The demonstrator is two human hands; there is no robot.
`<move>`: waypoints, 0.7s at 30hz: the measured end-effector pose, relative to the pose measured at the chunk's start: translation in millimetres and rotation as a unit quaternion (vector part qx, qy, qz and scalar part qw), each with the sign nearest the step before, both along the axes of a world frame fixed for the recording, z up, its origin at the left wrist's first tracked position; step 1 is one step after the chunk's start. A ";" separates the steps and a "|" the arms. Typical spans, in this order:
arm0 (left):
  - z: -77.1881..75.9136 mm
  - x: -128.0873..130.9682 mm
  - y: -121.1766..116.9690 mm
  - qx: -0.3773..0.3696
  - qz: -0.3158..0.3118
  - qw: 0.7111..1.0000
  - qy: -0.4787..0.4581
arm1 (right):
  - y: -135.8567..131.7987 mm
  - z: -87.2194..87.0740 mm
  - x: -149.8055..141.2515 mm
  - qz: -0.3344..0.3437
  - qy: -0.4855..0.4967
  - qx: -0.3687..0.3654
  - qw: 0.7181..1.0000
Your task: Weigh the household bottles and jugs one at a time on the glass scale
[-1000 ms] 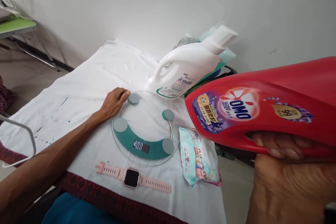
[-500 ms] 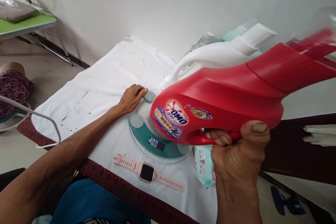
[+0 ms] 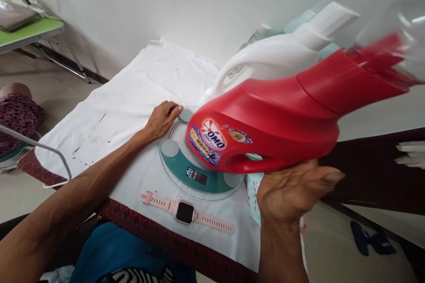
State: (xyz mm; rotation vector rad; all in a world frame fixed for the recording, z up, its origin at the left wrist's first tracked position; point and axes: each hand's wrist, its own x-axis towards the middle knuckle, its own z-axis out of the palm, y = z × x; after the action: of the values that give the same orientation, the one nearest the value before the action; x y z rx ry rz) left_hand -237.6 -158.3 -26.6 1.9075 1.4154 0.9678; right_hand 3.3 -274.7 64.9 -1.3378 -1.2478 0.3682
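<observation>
A red OMO laundry detergent bottle [image 3: 265,115] stands on a round glass scale [image 3: 186,170] with teal markings; it leans right in the view. My right hand [image 3: 285,190] is beside the bottle's handle, thumb stretched out and palm open, its fingers partly hidden behind the bottle. On the scale's far left edge, my left hand [image 3: 164,118] has its fingers and thumb closed at the rim. The scale's display [image 3: 196,176] shows blurred segments that I cannot read. A pink smartwatch [image 3: 184,212] lies in front of the scale.
Behind the red bottle stands a white detergent bottle [image 3: 279,55], with a clear bottle [image 3: 260,33] farther back. A pale teal packet [image 3: 253,194] lies right of the scale. White cloth [image 3: 133,79] covers the table. At left are a green table [image 3: 40,28] and a person's knee [image 3: 16,90].
My right hand has loosened from the red bottle's handle, its thumb swinging outward. The display went from zeros to unclear segments. My left hand stays at the scale's edge.
</observation>
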 end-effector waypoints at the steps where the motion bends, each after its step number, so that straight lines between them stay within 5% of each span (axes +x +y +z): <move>1: -0.5 -0.2 0.4 0.002 0.001 1.000 0.004 | -4.3 -5.0 3.7 -0.033 0.000 0.030 0.999; 4: -2.3 -0.1 1.7 0.005 0.003 1.000 0.013 | -21.5 -15.9 23.2 -0.146 -0.008 0.132 0.980; 9: -3.1 1.5 2.6 0.012 0.014 1.000 0.009 | -42.3 -10.6 62.1 -0.245 -0.120 0.110 0.956; 13: -1.7 2.3 2.8 0.010 0.015 1.000 0.013 | -50.0 -14.5 56.9 -0.226 -0.047 0.151 0.961; 17: -0.7 2.2 3.3 0.017 0.016 1.000 0.013 | -73.5 -37.7 32.0 -0.125 0.004 0.146 0.981; 21: 1.1 2.1 3.5 0.020 0.017 0.999 0.022 | -106.6 -57.3 20.0 -0.033 -0.047 -0.052 0.997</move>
State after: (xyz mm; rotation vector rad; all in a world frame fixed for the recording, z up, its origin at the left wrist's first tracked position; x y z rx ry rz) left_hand -235.5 -154.8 -25.6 1.9498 1.4683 0.9819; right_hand 23.3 -381.3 7.6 -1.4969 -1.2731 0.3296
